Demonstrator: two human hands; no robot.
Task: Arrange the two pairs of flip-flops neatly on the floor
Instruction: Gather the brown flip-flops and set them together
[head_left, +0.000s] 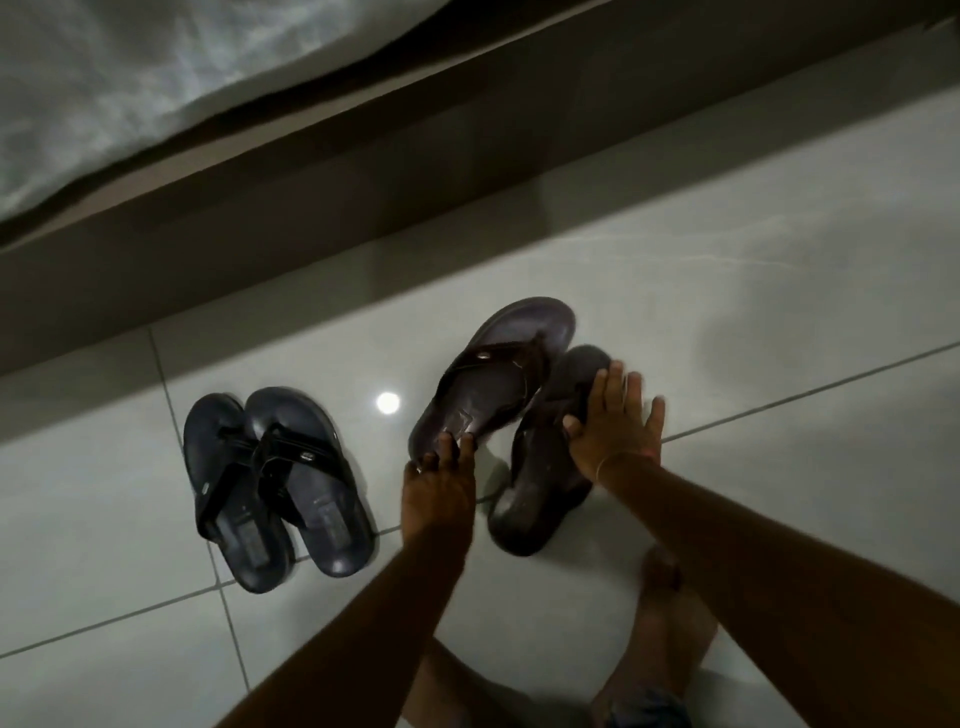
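A pair of dark blue flip-flops (275, 483) lies side by side on the white tiled floor at the left, straps overlapping. At the centre are two brown flip-flops. One brown flip-flop (493, 379) is strap-up and tilted, its heel pinched by my left hand (439, 483). The other brown flip-flop (545, 467) lies beside it, partly under the first one's toe end, apparently sole up. My right hand (615, 426) rests on its middle with the thumb hooked over its edge and the fingers spread.
A dark bed frame (363, 171) runs diagonally across the back, with pale bedding (130, 78) above it. My bare foot (665, 618) stands on the tiles just below the brown flip-flops. A light reflection (388, 402) shines on the floor between the pairs.
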